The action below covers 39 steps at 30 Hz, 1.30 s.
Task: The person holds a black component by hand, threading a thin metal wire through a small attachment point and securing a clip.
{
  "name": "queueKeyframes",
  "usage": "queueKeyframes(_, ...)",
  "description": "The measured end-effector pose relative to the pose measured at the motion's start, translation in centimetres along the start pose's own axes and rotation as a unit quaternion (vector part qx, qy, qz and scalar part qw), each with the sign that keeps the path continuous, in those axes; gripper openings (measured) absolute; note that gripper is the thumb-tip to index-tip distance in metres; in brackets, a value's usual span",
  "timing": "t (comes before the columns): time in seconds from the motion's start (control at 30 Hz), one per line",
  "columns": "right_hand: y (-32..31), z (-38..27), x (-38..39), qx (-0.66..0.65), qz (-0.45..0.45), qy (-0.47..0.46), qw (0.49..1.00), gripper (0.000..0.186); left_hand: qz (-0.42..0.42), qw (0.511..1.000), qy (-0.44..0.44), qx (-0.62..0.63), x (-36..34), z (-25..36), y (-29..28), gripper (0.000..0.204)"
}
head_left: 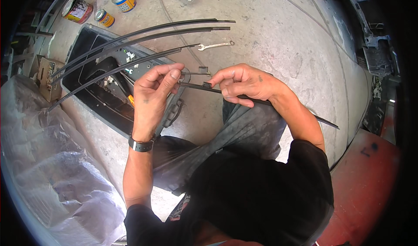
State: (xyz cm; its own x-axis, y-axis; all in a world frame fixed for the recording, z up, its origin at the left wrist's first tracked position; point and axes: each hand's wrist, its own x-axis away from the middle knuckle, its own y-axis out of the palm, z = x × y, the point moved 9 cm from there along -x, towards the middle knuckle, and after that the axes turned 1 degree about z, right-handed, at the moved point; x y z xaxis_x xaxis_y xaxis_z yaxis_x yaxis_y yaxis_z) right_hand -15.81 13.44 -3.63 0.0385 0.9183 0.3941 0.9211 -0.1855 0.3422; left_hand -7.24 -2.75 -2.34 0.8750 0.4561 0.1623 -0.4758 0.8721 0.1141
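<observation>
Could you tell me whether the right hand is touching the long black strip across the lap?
Touching: in the head view, the right hand closes its fingers around the long black strip.

Black wiper strip (261,101); silver wrench (215,45); grey toolbox (174,111); red floor patch (365,176).

Rough grey concrete floor (278,41) pretty much everywhere, stained and cracked, in bright daylight. Around 10 o'clock there's an open black toolbox (93,93), with a few paint tins (104,17) up at 11. A spanner (215,45) lies near 12. Crinkled clear plastic sheeting (48,159) fills 8 o'clock, and a red panel (365,180) sits at 4. Dark metal frame parts (376,54) at 2.
</observation>
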Motion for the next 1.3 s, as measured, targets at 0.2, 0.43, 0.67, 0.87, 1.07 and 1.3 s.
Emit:
queueKeyframes(0.2, 0.0, 0.1, 0.0, -0.009, -0.001, -0.01, 1.0, 0.036, 0.016, 0.999, 0.012, 0.027, -0.2, 0.3, -0.9, 0.02)
queueKeyframes(0.43, -0.1, 0.1, 0.2, -0.01, -0.007, -0.021, 1.0, 0.037, 0.045, 0.999, -0.004, 0.024, -0.6, 0.1, -3.9, 0.019)
queueKeyframes(0.67, 0.1, 0.0, 0.2, -0.01, 0.002, -0.005, 1.0, 0.036, -0.009, 1.0, 0.011, 0.002, 0.4, 1.0, -0.2, 0.02)
queueKeyframes(0.87, 0.2, -0.1, 0.2, -0.018, -0.002, 0.0, 1.0, 0.036, -0.009, 1.0, -0.001, -0.026, 0.4, 0.5, 0.2, 0.02)
queueKeyframes(1.07, 0.1, 0.0, 0.2, -0.019, 0.001, 0.002, 1.0, 0.036, -0.004, 1.0, 0.002, 0.002, 0.3, 0.2, 0.0, 0.019)
queueKeyframes(1.3, 0.1, 0.0, 0.2, -0.021, 0.0, -0.006, 1.0, 0.036, 0.07, 0.995, 0.032, 0.06, 0.0, 0.6, -1.6, 0.019)
